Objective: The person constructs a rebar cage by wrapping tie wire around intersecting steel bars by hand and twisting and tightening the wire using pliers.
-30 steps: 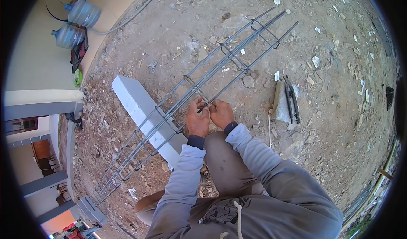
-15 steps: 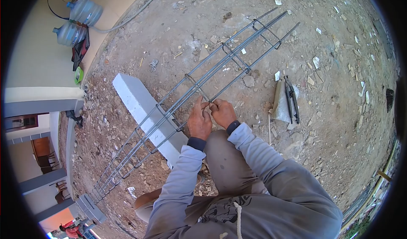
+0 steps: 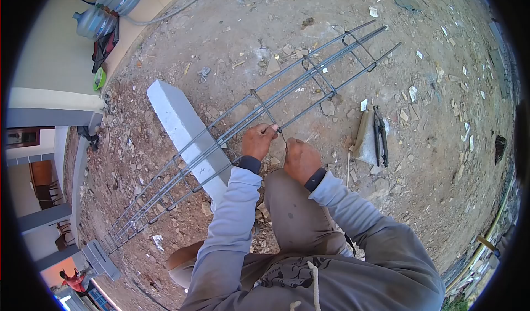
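Note:
A long rebar cage (image 3: pixel 288 93) of thin steel bars and square stirrups runs diagonally before me, resting across a pale block (image 3: pixel 185 123). My left hand (image 3: pixel 258 142) is closed at the near lower bar, thumb and fingers pinching it where a stirrup meets it. Just to the right, my right hand (image 3: pixel 302 160) is closed in a pinch on a short thin tie wire (image 3: pixel 284 137) that rises to that same joint. The wire's end inside the fingers is hidden. Pincers (image 3: pixel 380 137) lie on the ground to the right, against a greyish bag-like piece (image 3: pixel 364 138).
A second block (image 3: pixel 101 260) holds up the cage's far left end. Large water bottles (image 3: pixel 96 24) and a green bowl (image 3: pixel 99 79) stand by the wall. Rubble and tile chips litter the dirt (image 3: pixel 430 162). Another person (image 3: pixel 74 279) is at the lower left.
My right hand has drawn back down and right from the joint, and the wire now shows stretched between my hands. My left hand stays by the bar. The view has shifted slightly.

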`<state>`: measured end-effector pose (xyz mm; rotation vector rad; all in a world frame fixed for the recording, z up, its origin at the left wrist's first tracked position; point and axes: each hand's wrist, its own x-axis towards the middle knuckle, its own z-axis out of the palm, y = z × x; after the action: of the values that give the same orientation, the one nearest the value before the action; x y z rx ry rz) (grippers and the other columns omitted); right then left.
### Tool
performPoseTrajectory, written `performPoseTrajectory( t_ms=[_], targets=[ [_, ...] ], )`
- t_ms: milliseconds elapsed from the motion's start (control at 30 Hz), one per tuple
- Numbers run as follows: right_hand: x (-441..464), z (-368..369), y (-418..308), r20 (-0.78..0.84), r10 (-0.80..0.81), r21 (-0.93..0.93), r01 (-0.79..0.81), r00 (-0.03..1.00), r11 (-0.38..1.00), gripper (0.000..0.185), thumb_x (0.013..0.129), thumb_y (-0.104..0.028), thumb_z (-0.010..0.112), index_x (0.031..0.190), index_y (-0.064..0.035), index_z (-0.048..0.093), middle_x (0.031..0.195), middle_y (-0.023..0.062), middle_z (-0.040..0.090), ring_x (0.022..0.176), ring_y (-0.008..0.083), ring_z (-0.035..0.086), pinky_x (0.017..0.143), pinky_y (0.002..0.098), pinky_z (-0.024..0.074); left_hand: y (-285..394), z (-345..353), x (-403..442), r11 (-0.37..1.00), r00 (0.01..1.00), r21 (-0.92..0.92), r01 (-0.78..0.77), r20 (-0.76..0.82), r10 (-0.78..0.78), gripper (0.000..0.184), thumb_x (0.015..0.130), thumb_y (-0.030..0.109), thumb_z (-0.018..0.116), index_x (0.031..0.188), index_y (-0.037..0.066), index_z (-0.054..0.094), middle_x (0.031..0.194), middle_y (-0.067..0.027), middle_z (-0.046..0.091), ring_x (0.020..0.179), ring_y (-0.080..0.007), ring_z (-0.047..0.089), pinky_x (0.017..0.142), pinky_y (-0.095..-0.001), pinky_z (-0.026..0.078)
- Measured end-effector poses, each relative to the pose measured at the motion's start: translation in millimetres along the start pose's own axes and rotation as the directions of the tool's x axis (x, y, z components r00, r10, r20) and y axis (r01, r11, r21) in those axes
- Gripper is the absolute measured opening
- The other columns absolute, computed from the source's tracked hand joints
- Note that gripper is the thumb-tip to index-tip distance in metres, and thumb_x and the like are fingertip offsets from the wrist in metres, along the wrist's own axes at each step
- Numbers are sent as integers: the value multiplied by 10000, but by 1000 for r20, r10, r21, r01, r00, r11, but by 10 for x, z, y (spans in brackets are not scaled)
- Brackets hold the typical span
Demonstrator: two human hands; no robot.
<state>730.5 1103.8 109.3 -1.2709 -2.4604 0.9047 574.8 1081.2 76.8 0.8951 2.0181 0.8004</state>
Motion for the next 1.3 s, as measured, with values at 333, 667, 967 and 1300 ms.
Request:
performPoseTrajectory(
  t_ms=[333, 667, 967, 1300],
  targets=[
    [723, -157, -184, 355, -472, -286, 574, 807, 767, 224, 694, -81, 586, 911, -27, 596, 771, 147, 638, 704, 313, 647, 570, 411, 503, -447, 91, 229, 946, 945, 1, -325, -41, 324, 215, 797, 287, 639, 802, 76, 681, 754, -150, 645, 695, -292, 617, 640, -372, 476],
    [1120, -209, 35, 265, -335, -270, 403, 904, 874, 213, 708, -282, 644, 803, -91, 648, 768, 130, 648, 740, 308, 649, 618, 430, 510, -178, -63, 57, 979, 987, -185, -82, 120, 105, 194, 809, 193, 615, 821, 14, 689, 784, -82, 679, 730, -138, 592, 708, -264, 444],
    [866, -250, 5, 214, -46, -379, 126, 976, 917, 273, 726, -311, 660, 808, -52, 635, 774, 170, 646, 755, 321, 654, 648, 415, 525, 20, -101, -6, 993, 997, -120, -14, 72, 23, 345, 835, 346, 636, 760, 13, 687, 673, -75, 638, 620, -111, 535, 590, -278, 414],
    [356, 55, 106, 231, 32, -133, -1, 972, 991, 160, 735, -122, 565, 818, -1, 628, 786, 240, 634, 752, 382, 637, 687, 462, 514, -114, 1, 79, 992, 992, -87, -94, 70, 101, 326, 829, 321, 654, 739, 8, 658, 687, -64, 638, 631, -119, 555, 615, -279, 438]
  ],
)
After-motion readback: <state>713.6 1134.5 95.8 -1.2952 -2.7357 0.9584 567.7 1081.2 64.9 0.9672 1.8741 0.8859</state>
